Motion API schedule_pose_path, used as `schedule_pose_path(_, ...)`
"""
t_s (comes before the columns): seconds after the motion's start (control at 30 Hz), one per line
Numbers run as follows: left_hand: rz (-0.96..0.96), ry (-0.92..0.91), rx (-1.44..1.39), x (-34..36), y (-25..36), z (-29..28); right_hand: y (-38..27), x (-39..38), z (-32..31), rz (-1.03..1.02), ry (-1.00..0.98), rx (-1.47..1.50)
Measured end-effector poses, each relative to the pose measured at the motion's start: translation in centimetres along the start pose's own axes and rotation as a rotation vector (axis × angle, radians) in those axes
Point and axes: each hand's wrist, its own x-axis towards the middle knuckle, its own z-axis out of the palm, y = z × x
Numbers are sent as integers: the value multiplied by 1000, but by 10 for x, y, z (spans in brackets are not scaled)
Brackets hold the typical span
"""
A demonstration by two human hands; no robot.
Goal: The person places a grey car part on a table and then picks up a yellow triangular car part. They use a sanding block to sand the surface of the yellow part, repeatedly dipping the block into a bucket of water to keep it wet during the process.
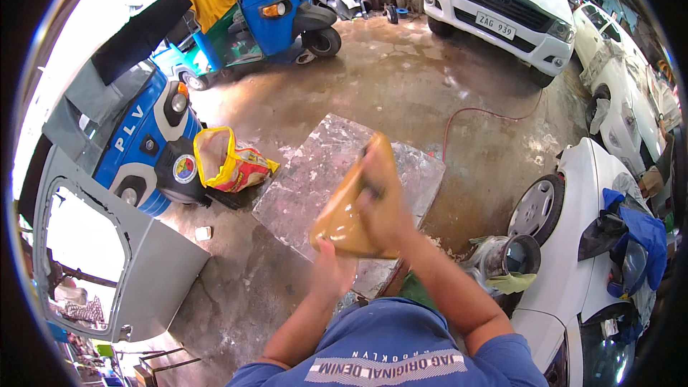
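Note:
A glossy tan, roughly triangular panel [337, 226] is held tilted over a paint-spattered board [294, 193] lying on the floor. My left hand [334, 269] grips the panel’s lower left corner. Blurred by motion, my right hand [380, 211] is closed round a small dark pad [371, 191] against the panel’s face; the pad’s exact shape is unclear, partly hidden by my fingers.
Left: blue three-wheelers [272, 11], a yellow sack [233, 165], a detached gray door [154, 272]. Back right: a white pickup [502, 0]. A red hose [487, 110] crosses wet concrete [401, 72]. Near right: a white car [595, 172] beside a metal container [516, 254].

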Motion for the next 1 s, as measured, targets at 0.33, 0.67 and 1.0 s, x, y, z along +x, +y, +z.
schedule_pose_path(0.33,33,107,-48,0,17,-5,-4,-25,19,-221,-48,-322)
schedule_pose_path(0.67,108,124,-15,10,32,2,-2,-53,39,-304,-48,-316)
schedule_pose_path(1.0,81,-38,591,-15,-8,-47,7,3,1,482,170,504)
